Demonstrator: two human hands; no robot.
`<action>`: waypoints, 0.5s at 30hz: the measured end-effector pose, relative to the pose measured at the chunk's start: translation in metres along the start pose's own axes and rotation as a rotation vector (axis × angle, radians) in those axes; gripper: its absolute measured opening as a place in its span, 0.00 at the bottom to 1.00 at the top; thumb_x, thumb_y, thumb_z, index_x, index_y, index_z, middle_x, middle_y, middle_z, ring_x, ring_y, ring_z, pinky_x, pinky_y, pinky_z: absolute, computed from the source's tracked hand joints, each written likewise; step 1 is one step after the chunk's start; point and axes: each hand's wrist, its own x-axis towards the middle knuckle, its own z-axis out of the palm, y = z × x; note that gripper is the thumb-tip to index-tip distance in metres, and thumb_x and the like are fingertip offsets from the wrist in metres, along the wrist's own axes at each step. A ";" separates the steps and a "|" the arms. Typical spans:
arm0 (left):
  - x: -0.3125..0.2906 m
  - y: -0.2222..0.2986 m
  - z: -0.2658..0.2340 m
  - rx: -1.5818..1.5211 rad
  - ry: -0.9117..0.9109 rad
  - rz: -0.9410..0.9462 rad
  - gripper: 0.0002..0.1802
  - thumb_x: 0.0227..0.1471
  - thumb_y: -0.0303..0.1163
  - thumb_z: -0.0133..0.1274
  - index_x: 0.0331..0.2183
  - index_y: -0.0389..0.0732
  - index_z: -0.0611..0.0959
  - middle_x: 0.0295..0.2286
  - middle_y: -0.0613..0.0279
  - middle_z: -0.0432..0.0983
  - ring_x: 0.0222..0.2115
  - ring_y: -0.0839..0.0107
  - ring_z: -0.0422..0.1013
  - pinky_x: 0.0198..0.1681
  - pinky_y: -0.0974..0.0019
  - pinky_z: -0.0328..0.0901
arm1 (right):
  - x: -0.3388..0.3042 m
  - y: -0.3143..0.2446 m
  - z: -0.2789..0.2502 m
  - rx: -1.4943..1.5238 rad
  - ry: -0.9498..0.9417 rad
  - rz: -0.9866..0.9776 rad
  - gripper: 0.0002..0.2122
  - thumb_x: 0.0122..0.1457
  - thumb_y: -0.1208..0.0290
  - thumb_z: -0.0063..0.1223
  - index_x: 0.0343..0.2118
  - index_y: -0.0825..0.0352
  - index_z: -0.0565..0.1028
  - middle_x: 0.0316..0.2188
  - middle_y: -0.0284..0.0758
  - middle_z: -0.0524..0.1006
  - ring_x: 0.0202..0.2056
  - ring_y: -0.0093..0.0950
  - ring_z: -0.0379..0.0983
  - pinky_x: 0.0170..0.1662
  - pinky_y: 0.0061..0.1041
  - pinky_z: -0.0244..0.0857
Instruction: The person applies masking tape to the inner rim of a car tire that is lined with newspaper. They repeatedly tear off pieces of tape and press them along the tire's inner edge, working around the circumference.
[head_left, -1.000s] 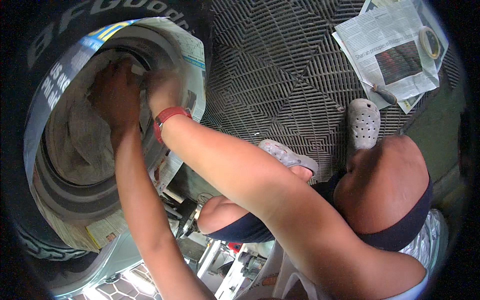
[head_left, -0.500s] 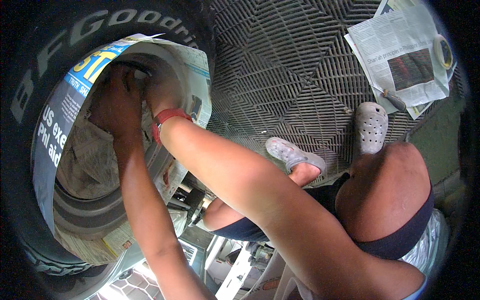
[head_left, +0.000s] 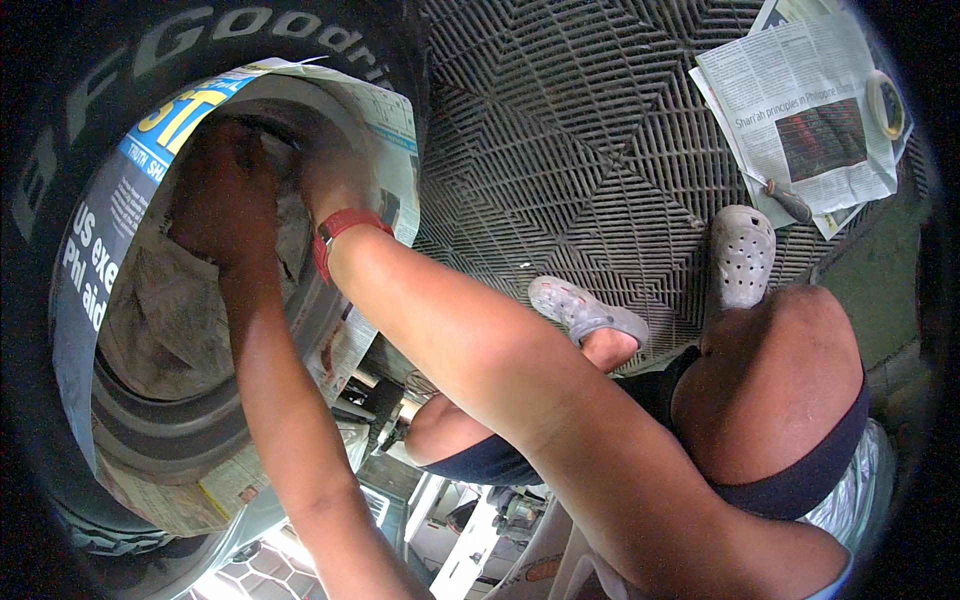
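Observation:
Both hands are inside the wheel rim (head_left: 190, 435), close together near its upper edge. My left hand (head_left: 222, 195) lies in deep shadow with its fingers bent inward; what they pinch, if anything, is too dark to make out. Beside it my right hand (head_left: 332, 165), below a red-strapped watch (head_left: 345, 228), is smeared by motion against the rim's upper right, and its fingers cannot be read. Newspaper sheets (head_left: 120, 225) stand tucked around the rim, between it and the black tire (head_left: 130, 70). Crumpled greyish covering (head_left: 160, 320) fills the wheel's middle.
Dark slatted floor matting (head_left: 560, 130) spreads to the right. On it lie folded newspapers (head_left: 740, 90), a roll of tape (head_left: 884, 104) and a screwdriver-like tool (head_left: 788, 202). Grey clogs (head_left: 743, 255) are on my feet, my bent knees close by.
The wheel and its newspaper sit slightly further left and higher in view. My right hand remains blurred at the rim's upper right; my left hand stays bent inside the wheel.

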 end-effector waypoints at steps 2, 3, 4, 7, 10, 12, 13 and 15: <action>0.007 0.004 -0.003 0.024 -0.003 -0.026 0.13 0.59 0.46 0.57 0.41 0.50 0.84 0.37 0.59 0.83 0.35 0.55 0.80 0.34 0.51 0.74 | 0.012 0.005 0.007 -0.003 0.078 -0.087 0.15 0.65 0.65 0.51 0.50 0.64 0.81 0.51 0.48 0.81 0.51 0.47 0.78 0.57 0.42 0.70; 0.002 -0.001 0.000 -0.042 0.030 0.015 0.13 0.59 0.43 0.57 0.42 0.49 0.84 0.39 0.59 0.83 0.38 0.55 0.79 0.37 0.51 0.74 | 0.009 0.007 0.009 -0.027 0.077 -0.101 0.14 0.65 0.66 0.51 0.50 0.64 0.81 0.50 0.48 0.81 0.51 0.47 0.78 0.57 0.42 0.70; -0.002 -0.009 0.004 -0.107 0.063 0.056 0.12 0.59 0.41 0.56 0.42 0.49 0.84 0.41 0.60 0.82 0.42 0.55 0.79 0.40 0.51 0.73 | 0.007 0.008 0.011 -0.051 0.077 -0.116 0.14 0.66 0.67 0.50 0.49 0.64 0.81 0.50 0.48 0.81 0.51 0.47 0.78 0.57 0.42 0.70; -0.006 -0.007 -0.004 -0.085 -0.130 0.300 0.15 0.57 0.34 0.55 0.46 0.46 0.84 0.48 0.60 0.79 0.52 0.57 0.73 0.53 0.48 0.68 | 0.012 0.015 0.018 -0.141 0.089 -0.108 0.14 0.66 0.69 0.48 0.48 0.65 0.82 0.50 0.47 0.81 0.50 0.46 0.79 0.56 0.42 0.71; -0.031 -0.013 0.003 -0.023 -0.258 0.461 0.20 0.55 0.29 0.53 0.51 0.44 0.82 0.54 0.59 0.75 0.60 0.58 0.67 0.63 0.46 0.59 | 0.004 0.017 0.028 -0.179 -0.011 -0.058 0.15 0.67 0.69 0.48 0.52 0.66 0.79 0.54 0.47 0.78 0.54 0.43 0.75 0.60 0.39 0.66; -0.050 -0.021 0.013 -0.072 -0.244 0.479 0.23 0.54 0.27 0.53 0.53 0.42 0.81 0.57 0.57 0.73 0.62 0.58 0.64 0.67 0.45 0.54 | -0.003 0.023 0.027 -0.254 -0.156 -0.045 0.17 0.68 0.69 0.48 0.57 0.66 0.75 0.58 0.46 0.75 0.59 0.42 0.70 0.64 0.37 0.61; -0.049 -0.020 0.015 -0.124 -0.212 0.482 0.24 0.54 0.27 0.53 0.54 0.41 0.81 0.57 0.57 0.73 0.62 0.58 0.64 0.68 0.46 0.53 | 0.001 0.027 0.027 -0.338 -0.147 -0.089 0.17 0.68 0.69 0.48 0.57 0.66 0.75 0.57 0.46 0.75 0.58 0.42 0.71 0.63 0.37 0.61; 0.008 0.006 0.003 -0.179 -0.070 0.593 0.25 0.54 0.26 0.53 0.55 0.40 0.80 0.58 0.56 0.73 0.63 0.58 0.64 0.70 0.47 0.50 | 0.053 0.037 0.024 -0.666 0.248 -0.337 0.12 0.65 0.70 0.50 0.46 0.66 0.83 0.43 0.47 0.83 0.43 0.45 0.81 0.47 0.40 0.74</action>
